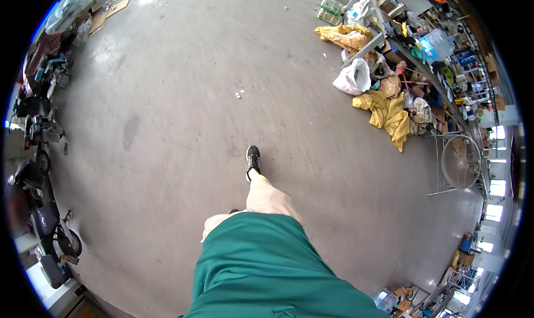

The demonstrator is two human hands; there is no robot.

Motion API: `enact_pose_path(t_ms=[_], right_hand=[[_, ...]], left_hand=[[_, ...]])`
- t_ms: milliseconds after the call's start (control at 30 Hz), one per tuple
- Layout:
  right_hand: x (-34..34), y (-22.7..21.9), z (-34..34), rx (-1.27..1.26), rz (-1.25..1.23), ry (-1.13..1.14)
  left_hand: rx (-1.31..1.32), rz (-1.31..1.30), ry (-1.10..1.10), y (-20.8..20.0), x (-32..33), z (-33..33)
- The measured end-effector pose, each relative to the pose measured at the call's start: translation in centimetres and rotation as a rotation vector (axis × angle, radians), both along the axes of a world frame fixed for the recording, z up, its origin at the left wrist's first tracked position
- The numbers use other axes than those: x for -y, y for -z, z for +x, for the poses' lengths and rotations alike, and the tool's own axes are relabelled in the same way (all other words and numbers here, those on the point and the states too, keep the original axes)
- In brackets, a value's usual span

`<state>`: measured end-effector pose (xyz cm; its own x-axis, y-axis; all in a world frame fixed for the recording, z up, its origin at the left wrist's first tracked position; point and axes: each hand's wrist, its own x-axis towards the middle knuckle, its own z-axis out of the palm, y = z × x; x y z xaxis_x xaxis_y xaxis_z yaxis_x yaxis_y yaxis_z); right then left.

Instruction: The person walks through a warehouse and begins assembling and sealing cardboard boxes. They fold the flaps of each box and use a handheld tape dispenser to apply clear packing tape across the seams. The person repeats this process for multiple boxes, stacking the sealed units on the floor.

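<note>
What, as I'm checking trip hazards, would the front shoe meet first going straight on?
The front shoe has an apparently free way in view; white scraps lie slightly left, but fisheye bending leaves doubt.

Floor [183,112]: smooth, mostly matt w/ some glossy patches. Green top [261,262] & beige trousers [272,198]: matt cloth, soft folds. White sack [354,79]: plastic-looking, slight sheen. Yellow sheeting [389,115]: crumpled, cloth or plastic, can't tell. Lg bottle [436,44]: clear bluish plastic, v. glossy. Rack frame [374,44]: grey metal, approx. matt. Flat cardboard [118,6]: brown, matt.
</note>
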<state>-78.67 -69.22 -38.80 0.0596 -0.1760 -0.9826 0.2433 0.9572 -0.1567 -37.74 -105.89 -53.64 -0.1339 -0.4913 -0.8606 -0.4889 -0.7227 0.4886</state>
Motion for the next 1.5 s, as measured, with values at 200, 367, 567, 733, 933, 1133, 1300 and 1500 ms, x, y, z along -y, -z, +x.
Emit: enact_pose_path(t_ms=[200, 367, 567, 733, 933, 1133, 1300, 1500], right_hand=[[9.3, -1.3, -11.3, 0.003, 0.068, 0.184], [15.4, -2.5, -18.7, 0.012, 0.111, 0.344], [22.1, -3.0, -26.6, 0.061, 0.168, 0.484], [30.5, -4.8, -36.6, 0.045, 0.271, 0.685], [54.4, -11.8, -51.7, -0.282, -0.128, 1.134], [70.0, -8.1, -61.6, -0.498, -0.237, 1.102], [79.5, -5.5, -73.6, -0.646, -0.412, 1.034], [96.4, -4.3, -86.3, -0.613, -0.629, 0.801]], left_hand=[[0.033, 0.059, -0.069, -4.9, 6.7, -10.4], [0.073, 0.156, -0.111, -8.9, 11.9, -17.8], [0.114, 0.252, -0.244, -12.3, 18.0, -25.7], [0.126, 0.348, -0.360, -14.1, 24.9, -33.4], [-0.043, 0.378, -0.464, -19.4, 40.1, -45.8], [-0.362, 0.128, -0.419, -22.9, 58.7, -64.9], [-0.416, -0.004, -0.141, -23.0, 69.4, -79.4], [-0.491, 0.019, -0.020, -20.5, 79.1, -94.5]])
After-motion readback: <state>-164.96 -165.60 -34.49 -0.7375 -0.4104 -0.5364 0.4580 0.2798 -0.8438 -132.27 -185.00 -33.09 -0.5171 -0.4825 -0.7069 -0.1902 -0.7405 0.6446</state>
